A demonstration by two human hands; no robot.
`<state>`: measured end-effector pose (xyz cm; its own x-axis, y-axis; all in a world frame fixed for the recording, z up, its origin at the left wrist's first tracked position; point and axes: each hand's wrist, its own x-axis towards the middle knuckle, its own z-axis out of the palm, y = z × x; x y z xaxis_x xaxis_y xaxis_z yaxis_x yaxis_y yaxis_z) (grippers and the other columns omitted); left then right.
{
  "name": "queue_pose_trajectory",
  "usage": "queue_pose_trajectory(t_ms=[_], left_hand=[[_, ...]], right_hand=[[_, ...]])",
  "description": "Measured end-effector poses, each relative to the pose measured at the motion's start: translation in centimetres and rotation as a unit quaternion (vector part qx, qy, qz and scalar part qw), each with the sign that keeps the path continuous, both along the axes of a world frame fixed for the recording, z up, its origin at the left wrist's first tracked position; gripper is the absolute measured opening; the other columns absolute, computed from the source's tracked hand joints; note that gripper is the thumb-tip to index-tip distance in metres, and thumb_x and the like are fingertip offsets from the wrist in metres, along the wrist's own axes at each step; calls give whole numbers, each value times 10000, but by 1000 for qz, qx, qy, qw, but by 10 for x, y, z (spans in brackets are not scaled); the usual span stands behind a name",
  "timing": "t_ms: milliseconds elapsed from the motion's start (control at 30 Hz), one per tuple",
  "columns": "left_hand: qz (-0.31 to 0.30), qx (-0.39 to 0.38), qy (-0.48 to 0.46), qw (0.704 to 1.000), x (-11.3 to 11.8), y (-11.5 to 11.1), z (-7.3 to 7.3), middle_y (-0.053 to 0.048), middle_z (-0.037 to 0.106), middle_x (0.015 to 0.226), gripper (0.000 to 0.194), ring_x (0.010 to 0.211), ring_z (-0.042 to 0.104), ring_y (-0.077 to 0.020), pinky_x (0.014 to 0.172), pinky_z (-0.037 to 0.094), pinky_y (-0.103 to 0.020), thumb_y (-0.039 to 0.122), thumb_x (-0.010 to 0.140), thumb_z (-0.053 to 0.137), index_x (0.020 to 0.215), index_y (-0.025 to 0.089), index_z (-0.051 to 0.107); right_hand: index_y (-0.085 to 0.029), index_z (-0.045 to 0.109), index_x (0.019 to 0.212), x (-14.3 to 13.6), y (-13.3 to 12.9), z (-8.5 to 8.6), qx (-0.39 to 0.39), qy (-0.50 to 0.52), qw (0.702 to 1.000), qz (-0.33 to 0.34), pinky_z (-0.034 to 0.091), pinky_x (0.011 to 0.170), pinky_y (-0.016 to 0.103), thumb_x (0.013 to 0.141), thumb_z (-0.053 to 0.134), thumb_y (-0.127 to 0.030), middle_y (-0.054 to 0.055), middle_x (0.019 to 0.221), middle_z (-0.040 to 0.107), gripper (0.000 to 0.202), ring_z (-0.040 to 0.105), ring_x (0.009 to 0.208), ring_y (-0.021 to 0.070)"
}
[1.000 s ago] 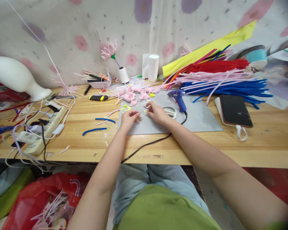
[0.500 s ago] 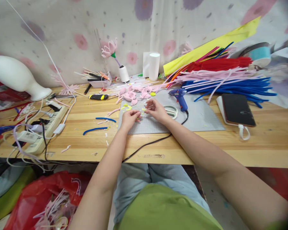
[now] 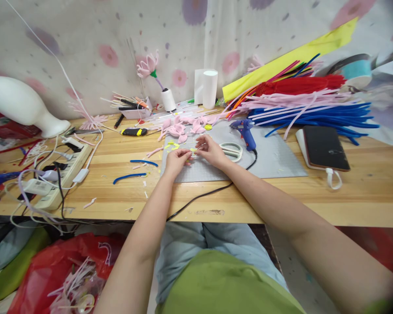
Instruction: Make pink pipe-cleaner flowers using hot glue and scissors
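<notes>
Over the grey cutting mat (image 3: 268,163), my two hands come close together with fingertips nearly meeting. My left hand (image 3: 177,162) is closed in a pinch, and whatever it grips is too small to name. Fingers curled, my right hand (image 3: 210,151) also pinches something I cannot make out. Small yellow bits show between and behind the fingertips. Yellow pipe-cleaner pieces (image 3: 172,145) lie just beyond my left hand. Behind both hands is a row of pink pipe-cleaner petals (image 3: 177,130). White-handled scissors (image 3: 233,151) rest beside my right hand, partly hidden by it.
A blue glue gun (image 3: 245,133) lies on the mat, its black cord (image 3: 199,197) running under my right forearm. Bundled pipe cleaners (image 3: 314,115) fill the back right, near a phone (image 3: 325,148). At left are a power strip (image 3: 67,174) and a utility knife (image 3: 134,132).
Both hands stay in nearly the same place above the mat. My right hand has shifted very slightly to the left, and its fingers sit a little closer to my left fingertips.
</notes>
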<state>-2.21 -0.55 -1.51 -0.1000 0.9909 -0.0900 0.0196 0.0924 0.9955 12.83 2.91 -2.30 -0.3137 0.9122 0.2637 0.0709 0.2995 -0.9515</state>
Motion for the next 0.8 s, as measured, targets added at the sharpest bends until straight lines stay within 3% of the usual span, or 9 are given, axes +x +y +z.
queue_pose_trajectory(t_ms=[200, 533, 800], left_hand=[[-1, -7, -5, 1000, 0, 0, 0, -40, 668, 697, 193, 646, 658, -152, 496, 508, -228, 218, 648, 689, 799, 110, 634], [-14, 1, -11, 1000, 2, -6, 8, -51, 655, 803, 393, 709, 661, -171, 473, 508, -222, 305, 536, 783, 842, 121, 620], [5, -12, -23, 1000, 3, -5, 12, -41, 662, 714, 270, 692, 651, -165, 472, 498, -221, 331, 626, 711, 793, 127, 650]], right_hand=[[-210, 421, 963, 0, -1, 1, -4, -11, 1000, -1, 493, 662, 294, 608, 627, -209, -15, 854, 523, 410, 571, 649, 101], [-213, 422, 951, -2, 0, 1, -1, -5, 1000, -1, 493, 656, 284, 623, 616, -207, -17, 844, 531, 381, 575, 648, 99], [-217, 429, 960, -2, -1, 1, 14, -14, 1000, 2, 493, 661, 285, 632, 628, -231, -8, 858, 550, 384, 590, 669, 108]])
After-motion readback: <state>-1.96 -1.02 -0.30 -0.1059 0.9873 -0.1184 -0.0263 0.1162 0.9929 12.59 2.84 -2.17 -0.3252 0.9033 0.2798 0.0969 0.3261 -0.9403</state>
